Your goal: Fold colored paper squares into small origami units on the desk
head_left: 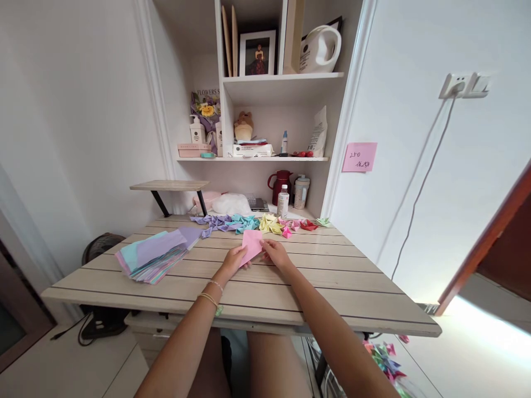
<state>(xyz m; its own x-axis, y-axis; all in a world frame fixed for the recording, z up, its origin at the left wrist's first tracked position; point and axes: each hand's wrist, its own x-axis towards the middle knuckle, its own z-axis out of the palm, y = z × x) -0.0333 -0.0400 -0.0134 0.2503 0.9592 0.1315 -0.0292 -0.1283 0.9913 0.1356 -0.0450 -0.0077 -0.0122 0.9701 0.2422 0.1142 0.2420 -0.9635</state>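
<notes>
Between my two hands a sheet of pink paper (251, 243) is held up just over the desk. My left hand (235, 260) grips its lower left side, thumb on the front. At the right edge, my right hand (274, 253) pinches the paper with its fingers. Whether the sheet is folded I cannot make out. Behind it lies a row of folded paper pieces: purple (218, 224), blue (245, 223), yellow (270, 224), pink (287, 232) and red (308, 225). To the left sits a fanned stack of coloured paper sheets (155, 254).
The slatted desk (352, 287) has a small raised shelf (170, 186) at back left. A bottle (282, 202), a red jug (282, 185) and a tumbler (301, 192) stand behind the paper row. More folded paper (385, 359) lies below the desk at right.
</notes>
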